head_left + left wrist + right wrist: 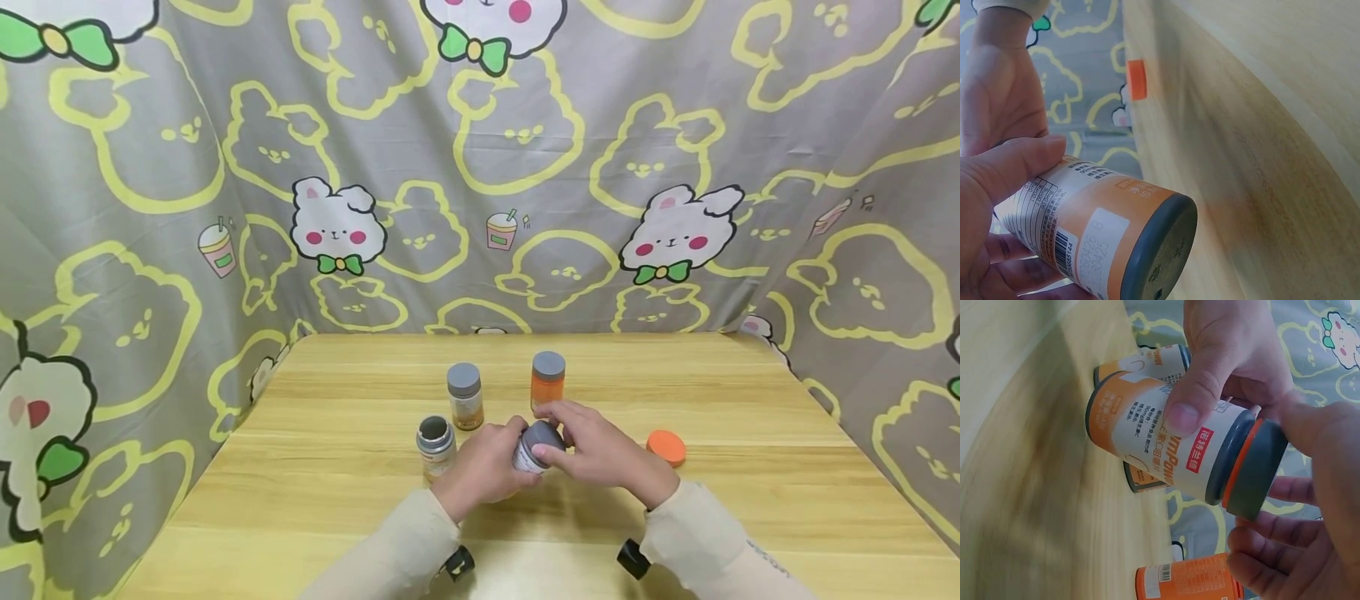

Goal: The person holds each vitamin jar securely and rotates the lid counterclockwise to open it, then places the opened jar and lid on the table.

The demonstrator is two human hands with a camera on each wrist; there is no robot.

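Note:
My left hand [486, 463] grips a white-and-orange supplement bottle [1147, 428] round its body, tilted above the table. In the left wrist view the bottle's dark base [1163, 253] points away from the hand. Fingers and thumb of my right hand [603, 450] hold the grey cap [1259, 472] at the bottle's top. An orange edge shows below that cap in the right wrist view. Just left of my left hand stands an uncapped bottle [437, 450], its mouth facing up.
Behind the hands stand a white-and-orange bottle [466, 398] with a grey lid and an orange bottle [547, 385], also grey-lidded. An orange lid [666, 448] lies right of my right hand. A patterned curtain [495, 167] hangs round the wooden table [337, 517].

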